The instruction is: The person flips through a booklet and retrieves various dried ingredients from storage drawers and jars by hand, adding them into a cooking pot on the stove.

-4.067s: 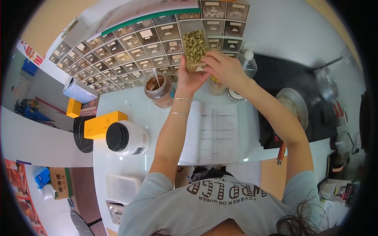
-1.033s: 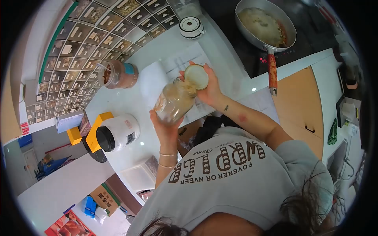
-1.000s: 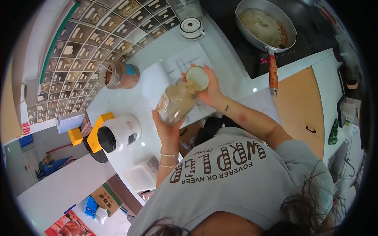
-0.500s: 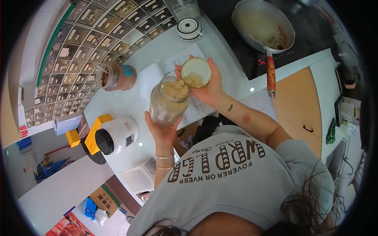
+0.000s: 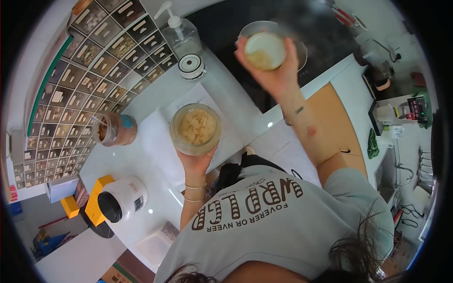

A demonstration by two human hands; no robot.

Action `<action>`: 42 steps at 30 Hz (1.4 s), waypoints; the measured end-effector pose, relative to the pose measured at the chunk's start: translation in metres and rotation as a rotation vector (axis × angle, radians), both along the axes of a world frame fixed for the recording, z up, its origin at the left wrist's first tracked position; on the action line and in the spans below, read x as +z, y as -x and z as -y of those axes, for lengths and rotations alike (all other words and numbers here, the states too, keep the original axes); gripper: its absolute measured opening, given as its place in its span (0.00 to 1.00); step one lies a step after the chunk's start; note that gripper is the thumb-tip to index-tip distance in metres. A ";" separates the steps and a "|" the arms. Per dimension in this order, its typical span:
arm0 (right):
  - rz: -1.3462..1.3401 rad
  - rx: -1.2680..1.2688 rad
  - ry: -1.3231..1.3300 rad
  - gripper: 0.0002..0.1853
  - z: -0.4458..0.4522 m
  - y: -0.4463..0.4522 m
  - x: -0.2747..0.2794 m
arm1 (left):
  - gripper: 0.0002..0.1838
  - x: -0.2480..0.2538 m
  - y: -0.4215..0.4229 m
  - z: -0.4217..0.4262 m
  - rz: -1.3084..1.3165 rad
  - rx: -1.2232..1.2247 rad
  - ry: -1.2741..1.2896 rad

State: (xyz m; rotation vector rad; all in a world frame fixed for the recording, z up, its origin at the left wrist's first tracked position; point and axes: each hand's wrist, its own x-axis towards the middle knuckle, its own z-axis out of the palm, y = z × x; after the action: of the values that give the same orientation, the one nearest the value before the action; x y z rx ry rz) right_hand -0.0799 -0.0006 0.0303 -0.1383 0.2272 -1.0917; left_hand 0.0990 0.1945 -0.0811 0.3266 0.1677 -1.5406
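Note:
My left hand grips a glass jar from below. Pale yellowish chunks fill it close to its open mouth. Held out over the cooktop, my right hand is closed around a round white lid turned inside up. A small heap of pale yellowish bits lies on one side of the lid. Behind that hand, a metal pan is mostly hidden; its contents and handle do not show.
The pan is on a black cooktop. Around the counter stand a pump bottle, a small white lidded pot, a jar of reddish-brown contents and a white tub with black lid. Papers lie under the jar.
My right hand has carried the lid away from the jar, out over the pan. In my left hand the jar's mouth now faces the camera more. The whole view has shifted.

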 end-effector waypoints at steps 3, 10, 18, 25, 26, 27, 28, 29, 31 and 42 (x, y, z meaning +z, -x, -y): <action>-0.550 -0.314 0.329 0.25 0.063 0.038 -0.013 | 0.34 -0.002 0.004 0.003 -0.019 0.000 0.010; -0.555 -0.244 0.119 0.27 0.109 0.075 -0.039 | 0.33 -0.007 0.005 0.001 -0.061 0.029 -0.042; -0.748 -0.466 0.387 0.28 0.118 0.083 -0.043 | 0.35 -0.002 0.007 0.003 -0.015 0.004 -0.049; -0.282 -0.223 0.092 0.29 0.088 0.082 -0.015 | 0.35 0.012 0.017 0.023 -0.022 -0.115 0.003; -0.265 -0.175 0.110 0.29 0.076 0.073 -0.004 | 0.35 0.013 0.019 0.027 -0.022 -0.102 -0.001; -0.264 -0.155 0.107 0.29 0.064 0.064 0.007 | 0.34 0.014 0.020 0.033 -0.014 -0.153 0.006; -0.265 -0.084 0.144 0.30 0.051 0.053 0.019 | 0.34 0.015 0.021 0.039 -0.004 -0.200 0.012; -0.264 -0.011 0.184 0.31 0.039 0.042 0.028 | 0.34 0.016 0.023 0.047 -0.003 -0.173 0.007; -0.305 0.059 0.283 0.30 0.014 0.023 0.041 | 0.34 0.018 0.030 0.063 0.123 -0.211 -0.097; -1.427 -0.269 1.997 0.29 -0.012 -0.002 0.030 | 0.37 0.037 0.036 0.078 0.134 -0.267 0.053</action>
State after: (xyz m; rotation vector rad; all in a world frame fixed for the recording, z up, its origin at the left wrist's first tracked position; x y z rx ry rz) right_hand -0.0778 0.0115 0.0607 -2.7491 0.3184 -0.8908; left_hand 0.0629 0.1163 -0.0443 0.4215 -0.0236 -1.7770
